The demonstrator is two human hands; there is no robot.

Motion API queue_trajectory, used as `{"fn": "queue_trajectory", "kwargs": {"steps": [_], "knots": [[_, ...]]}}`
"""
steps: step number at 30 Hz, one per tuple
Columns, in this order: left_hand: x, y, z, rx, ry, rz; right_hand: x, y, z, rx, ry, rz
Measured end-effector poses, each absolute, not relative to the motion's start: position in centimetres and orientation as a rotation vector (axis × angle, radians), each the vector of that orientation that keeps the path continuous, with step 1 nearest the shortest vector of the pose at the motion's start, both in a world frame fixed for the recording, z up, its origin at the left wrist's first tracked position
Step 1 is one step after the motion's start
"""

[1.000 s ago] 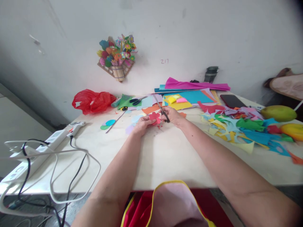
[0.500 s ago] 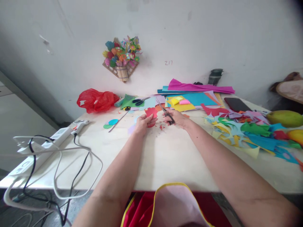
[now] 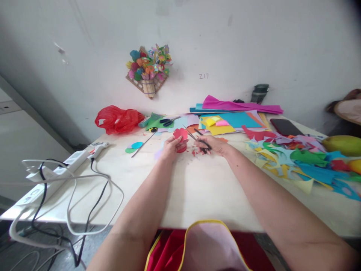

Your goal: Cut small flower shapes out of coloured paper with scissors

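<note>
Pinched in my left hand (image 3: 170, 147) is a red paper flower (image 3: 181, 134) with a scalloped edge. My right hand (image 3: 212, 144) grips a pair of scissors (image 3: 208, 146) by the handles, with the blades spread and pointing up and left, close to the flower's right side. Another red paper piece (image 3: 182, 149) shows beneath the fingers of my left hand. Small red scraps (image 3: 194, 153) lie on the table under the scissors.
Colored paper scraps (image 3: 282, 158) are heaped on the right, beside a phone (image 3: 286, 127) and a mango (image 3: 341, 145). A second pair of scissors (image 3: 168, 121), paper sheets (image 3: 245, 119) and a red plastic bag (image 3: 118, 119) lie at the back. Power strips (image 3: 53, 177) with cables occupy the left.
The scissor blades have opened wider and sit slightly apart from the paper. The red flower in my left hand has turned a little. The whole view has shifted slightly.
</note>
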State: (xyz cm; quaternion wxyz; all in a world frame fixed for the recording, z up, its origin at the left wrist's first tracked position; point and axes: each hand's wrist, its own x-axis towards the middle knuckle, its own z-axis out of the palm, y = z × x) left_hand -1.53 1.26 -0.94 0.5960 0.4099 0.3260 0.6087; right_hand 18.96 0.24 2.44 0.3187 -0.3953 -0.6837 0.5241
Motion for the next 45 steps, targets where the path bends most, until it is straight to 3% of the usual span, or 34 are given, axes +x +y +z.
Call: {"fn": "queue_trajectory", "kwargs": {"steps": [45], "knots": [[0.0,0.9,-0.6,0.79,0.705,1.546,17.5,-0.6,2.7,-1.091,-1.778,1.394]]}}
